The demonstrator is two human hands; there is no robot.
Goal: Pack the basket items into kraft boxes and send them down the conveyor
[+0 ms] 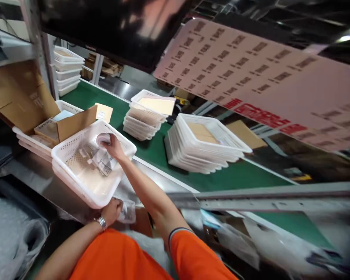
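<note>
My right hand reaches into a white perforated basket and is closed on a small white wrapped item. Clear bagged items with labels lie in the basket just below that hand. My left hand, with a metal watch on the wrist, is closed on a clear plastic bag at the basket's near corner. The basket rests on a metal ledge beside the green conveyor belt.
Two stacks of white baskets sit on the belt. An open cardboard box sits in a basket at the left, bubble wrap lies at lower left, and a pink printed sheet hangs overhead.
</note>
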